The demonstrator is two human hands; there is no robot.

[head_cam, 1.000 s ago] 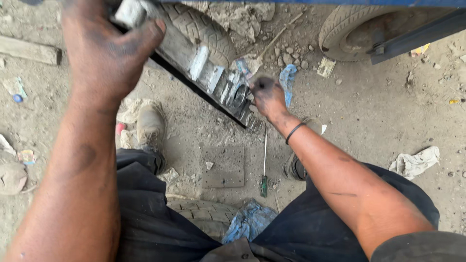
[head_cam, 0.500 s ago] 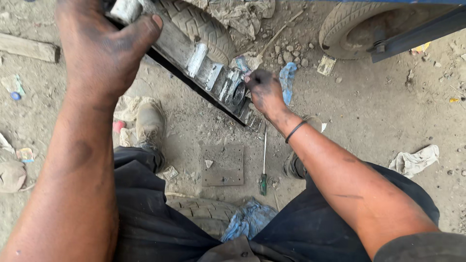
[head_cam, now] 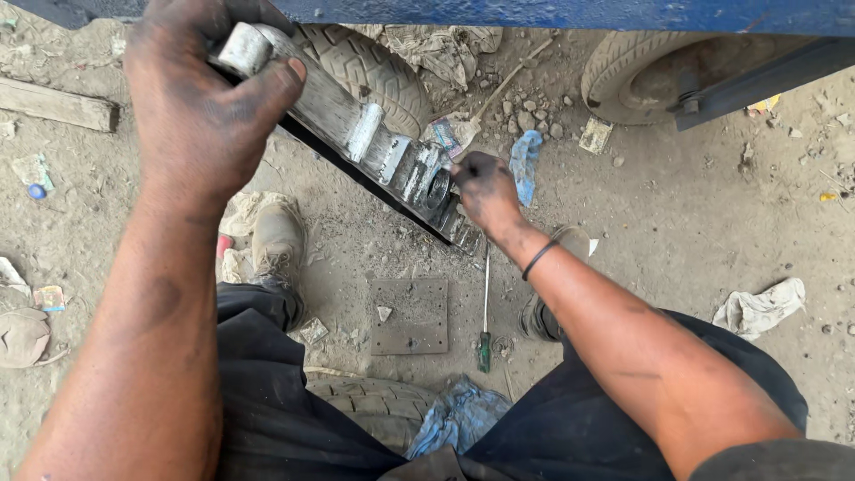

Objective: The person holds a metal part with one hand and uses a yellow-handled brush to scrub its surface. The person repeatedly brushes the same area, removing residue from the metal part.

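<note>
The left hand point(head_cam: 200, 98) is sitting in the upper left of the frame, closed tight around the top end of a long metal bar point(head_cam: 356, 134). The bar is slanting down from the upper left toward the middle of the frame. The right hand point(head_cam: 485, 191) is curled closed at the lower end of the bar, fingers pressing on a round metal part point(head_cam: 436, 189) there. A black band is showing on that wrist.

A screwdriver point(head_cam: 484, 312) with a green handle is lying on the dirt just below the right hand. A flat metal plate point(head_cam: 410, 316) is lying just beside it. A tyre point(head_cam: 374, 76) is lying behind the bar, and another tyre point(head_cam: 378, 405) is lying near the bottom, between the person's legs.
</note>
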